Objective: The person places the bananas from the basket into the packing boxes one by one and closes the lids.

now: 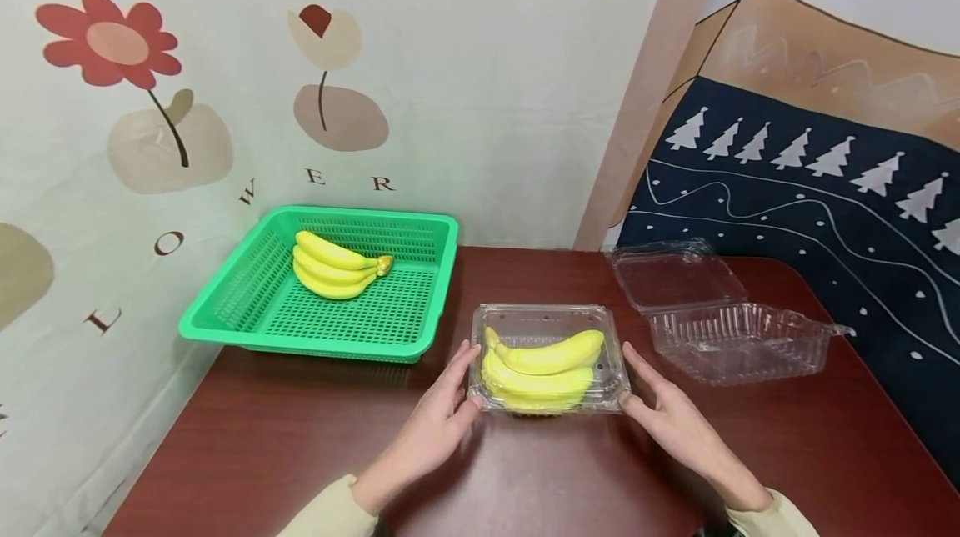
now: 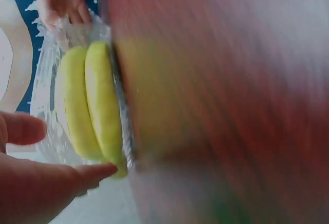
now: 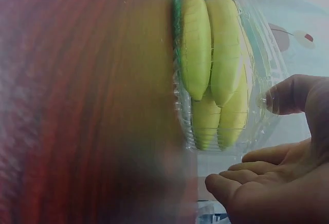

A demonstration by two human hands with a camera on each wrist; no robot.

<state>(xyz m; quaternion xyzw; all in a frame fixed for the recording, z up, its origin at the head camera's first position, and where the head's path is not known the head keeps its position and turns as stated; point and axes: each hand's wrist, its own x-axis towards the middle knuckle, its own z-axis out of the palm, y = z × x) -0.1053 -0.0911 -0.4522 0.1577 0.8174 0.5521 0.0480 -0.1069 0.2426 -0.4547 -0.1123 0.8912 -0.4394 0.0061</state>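
With extended, unclenched fingers, your left hand (image 1: 432, 420) and right hand (image 1: 672, 420) flanked the clear rectangular plastic box (image 1: 555, 320) of curved yellow bananas (image 1: 551, 356), near centre of the red-brown surface (image 1: 555, 479). Closing appeared under way; the next move likely called for even edge pressure.

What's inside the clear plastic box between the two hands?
Curved yellow bananas are inside the clear plastic box. They overlap, hiding parts of the lower ones, so I can't count them all.
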